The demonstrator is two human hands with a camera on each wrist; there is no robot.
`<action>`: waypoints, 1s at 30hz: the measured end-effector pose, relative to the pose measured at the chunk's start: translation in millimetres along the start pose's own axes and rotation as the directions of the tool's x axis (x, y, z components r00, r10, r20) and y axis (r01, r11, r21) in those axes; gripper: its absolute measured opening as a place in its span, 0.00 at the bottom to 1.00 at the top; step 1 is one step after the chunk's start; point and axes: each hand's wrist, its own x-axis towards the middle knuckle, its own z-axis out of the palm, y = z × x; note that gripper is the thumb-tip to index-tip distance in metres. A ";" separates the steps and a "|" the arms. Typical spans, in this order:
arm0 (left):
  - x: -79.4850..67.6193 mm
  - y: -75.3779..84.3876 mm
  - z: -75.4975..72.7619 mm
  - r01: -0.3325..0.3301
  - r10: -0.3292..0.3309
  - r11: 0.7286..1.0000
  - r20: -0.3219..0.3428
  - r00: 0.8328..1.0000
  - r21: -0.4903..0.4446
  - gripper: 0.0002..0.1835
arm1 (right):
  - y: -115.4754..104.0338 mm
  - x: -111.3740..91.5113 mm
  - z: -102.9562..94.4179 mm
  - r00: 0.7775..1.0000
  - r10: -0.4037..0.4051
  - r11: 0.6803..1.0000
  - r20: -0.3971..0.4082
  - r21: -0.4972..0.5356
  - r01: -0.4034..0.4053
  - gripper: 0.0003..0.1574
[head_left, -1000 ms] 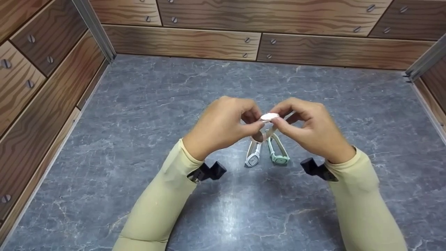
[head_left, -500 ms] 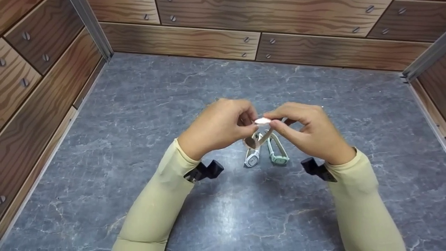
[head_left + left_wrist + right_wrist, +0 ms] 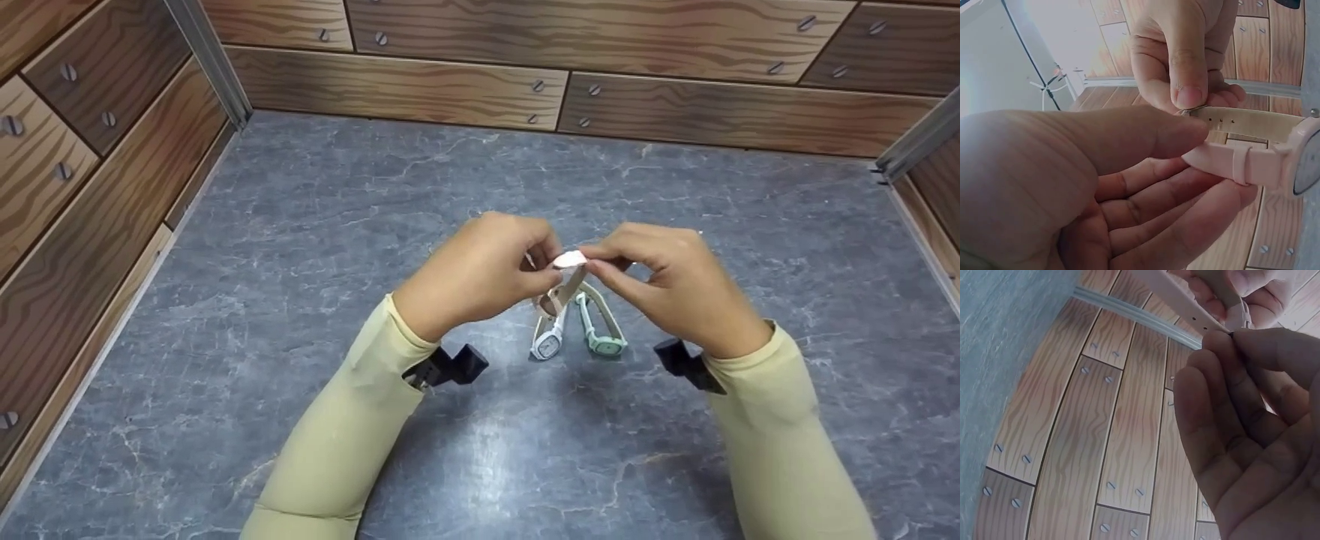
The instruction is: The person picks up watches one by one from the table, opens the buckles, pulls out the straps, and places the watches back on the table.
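Both hands hold a pink wristwatch (image 3: 1261, 163) in the air above the tabletop. Its round dial hangs below the fingers, and the strap has small holes and a keeper loop. My left hand (image 3: 480, 270) pinches one strap part between thumb and fingers. With thumb and index finger my right hand (image 3: 667, 285) pinches the strap near the buckle, which the fingertips partly hide. The strap ends meet between the two hands; whether they are fastened I cannot tell. Below lie a white watch (image 3: 547, 343) and a mint green watch (image 3: 604, 345), their straps looped.
The tabletop (image 3: 337, 195) is grey with a marbled pattern. Wood-patterned panels (image 3: 420, 90) wall it at the back and on the left, with a metal corner post (image 3: 210, 67). Another post (image 3: 919, 139) stands at the right.
Both hands stay close together on the pink watch, with small finger shifts. The hanging dial has swung and turned slightly. The white and green watches have not moved.
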 end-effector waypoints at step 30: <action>-4.6 1.3 4.4 -0.114 0.102 0.989 0.123 0.987 0.092 0.02 | -3.7 -3.2 -2.4 0.992 -0.033 0.999 0.119 0.009 0.033 0.16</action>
